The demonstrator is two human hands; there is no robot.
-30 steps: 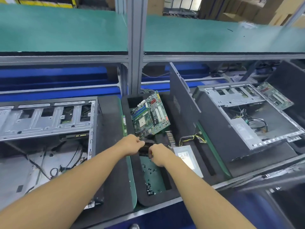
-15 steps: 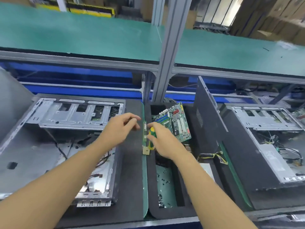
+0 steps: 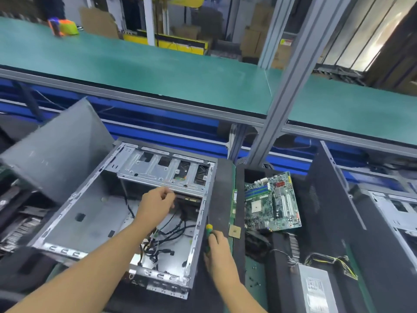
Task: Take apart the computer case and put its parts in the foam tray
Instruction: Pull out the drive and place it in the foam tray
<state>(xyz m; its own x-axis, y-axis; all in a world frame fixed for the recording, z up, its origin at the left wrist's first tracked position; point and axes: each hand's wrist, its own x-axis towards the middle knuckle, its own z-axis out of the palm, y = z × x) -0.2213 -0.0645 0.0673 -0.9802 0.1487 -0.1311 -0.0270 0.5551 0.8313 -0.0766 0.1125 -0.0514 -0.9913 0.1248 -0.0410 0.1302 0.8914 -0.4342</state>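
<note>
Post: grey aluminium upright [image 3: 291,71], leaning across view, taken as landmark
Belt: green surface [image 3: 135,64] running left and right of post, grey-edged
Rails: blue bars [image 3: 158,129] below belt, left of post
Boxes: cardboard stacks [image 3: 255,41] just left of post, beyond belt
Light: bright glare [image 3: 379,48] on panels right of post

Electronics teardown workshop: green-matted benches [image 3: 158,64], aluminium framing [image 3: 291,86], gutted computer cases [image 3: 94,213].
</note>
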